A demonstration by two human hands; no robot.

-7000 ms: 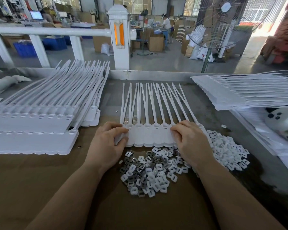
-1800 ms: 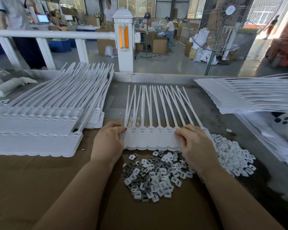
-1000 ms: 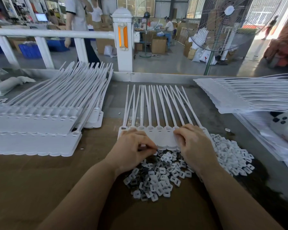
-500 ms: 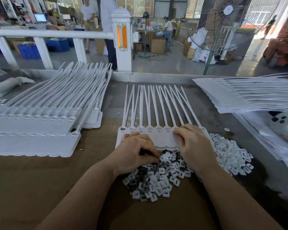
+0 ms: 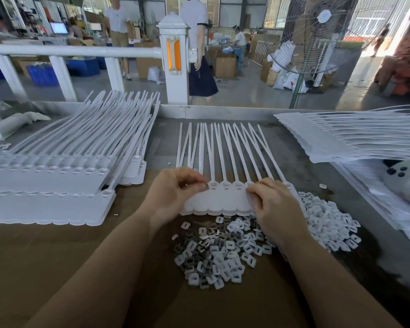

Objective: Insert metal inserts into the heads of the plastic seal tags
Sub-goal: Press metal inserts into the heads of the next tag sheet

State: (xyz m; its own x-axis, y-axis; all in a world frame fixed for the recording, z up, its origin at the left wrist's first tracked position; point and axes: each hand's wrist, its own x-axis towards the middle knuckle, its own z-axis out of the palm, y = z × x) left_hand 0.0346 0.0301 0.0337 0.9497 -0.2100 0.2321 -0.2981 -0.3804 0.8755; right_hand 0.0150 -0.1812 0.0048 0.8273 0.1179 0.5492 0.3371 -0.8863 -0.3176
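At the middle of the worktop (image 5: 57, 268) we have a joined strip of seal tags (image 5: 219, 202) lying flat, heads away from us and tails fanned out toward the far rail. Our left hand (image 5: 173, 194) is over the strip's left end with thumb and forefinger drawn together at a head socket; it looks like we are pinching a small insert there, though the piece itself is too small to make out. Our right hand (image 5: 273, 204) curls over the right end of the strip, fingertips gripping its edge to steady it. Just below the strip, between our wrists, lies the pile of metal inserts (image 5: 213, 254), grey pieces mixed with white ones, and a second heap of white pieces (image 5: 327, 223) sits beside the right hand.

To do this step well, we judge that the strip should be kept flat against the worktop so the socket faces straight up, with the right hand bearing down rather than lifting. We should square the insert to the opening before pressing, then push until it seats level with the head; a tilted piece would likely jam or pop out. Working along the row one head at a time keeps us from skipping a socket.

Stacks of other tags (image 5: 64, 176) rest at the left, and another stack (image 5: 341, 140) at the right.
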